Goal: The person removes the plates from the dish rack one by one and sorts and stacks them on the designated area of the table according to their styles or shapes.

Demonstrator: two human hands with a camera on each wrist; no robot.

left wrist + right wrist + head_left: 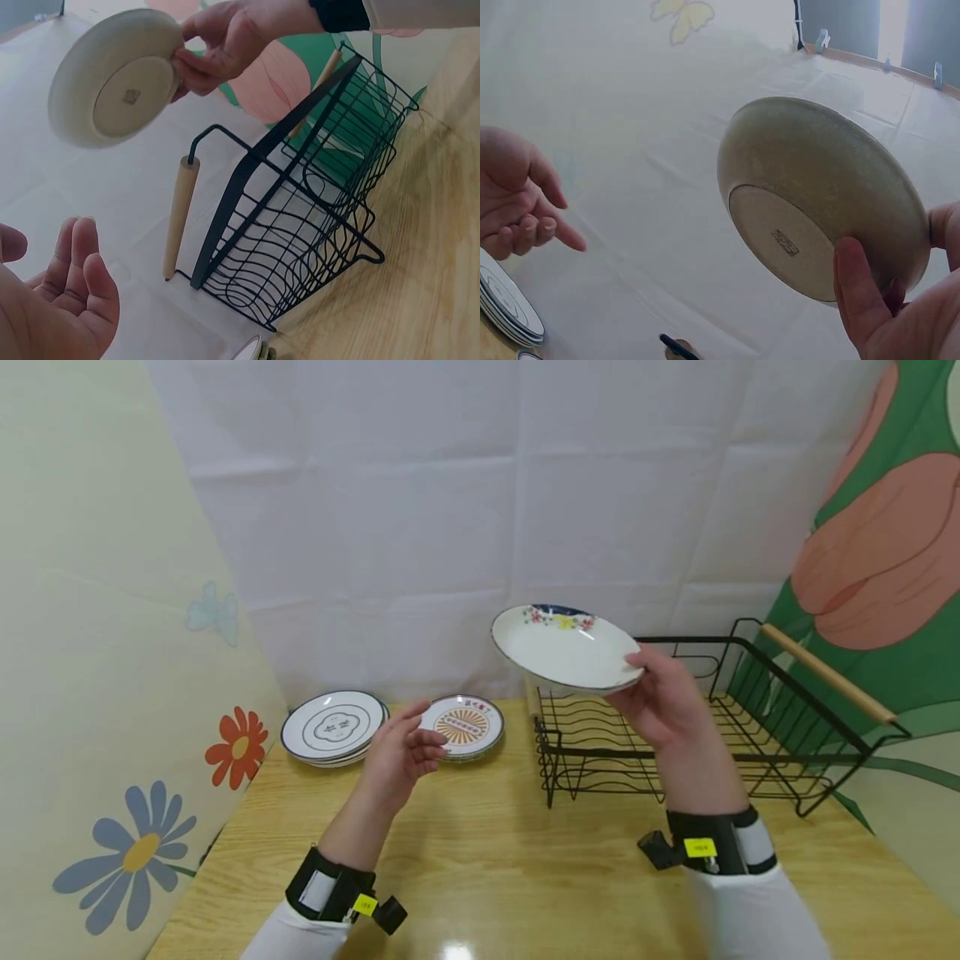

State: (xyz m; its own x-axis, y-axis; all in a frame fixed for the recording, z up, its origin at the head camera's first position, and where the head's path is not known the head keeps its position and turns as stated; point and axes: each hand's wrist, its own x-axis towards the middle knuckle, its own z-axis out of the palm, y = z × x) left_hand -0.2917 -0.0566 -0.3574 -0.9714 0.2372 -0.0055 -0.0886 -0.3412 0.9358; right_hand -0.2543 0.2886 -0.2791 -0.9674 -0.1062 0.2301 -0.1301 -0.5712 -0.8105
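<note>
A deep white plate (566, 652) with painted flowers and a dark blue patch near its rim is in the air, tilted. My right hand (660, 697) grips its right edge, thumb on the upper face and fingers underneath. In the right wrist view the plate's underside (784, 244) shows a small square stamp. My left hand (401, 752) hangs over the table with fingers loosely bent and nothing in it. Near it are a stack of white plates (333, 727) with dark rims and a plate with an orange sunburst (468, 727).
A black wire dish rack (600, 752) with wooden handles (825, 672) stands at the right, below and behind the held plate. The wooden table (495, 868) meets a white cloth backdrop (405, 527) at the back. Printed cloths hang on both sides.
</note>
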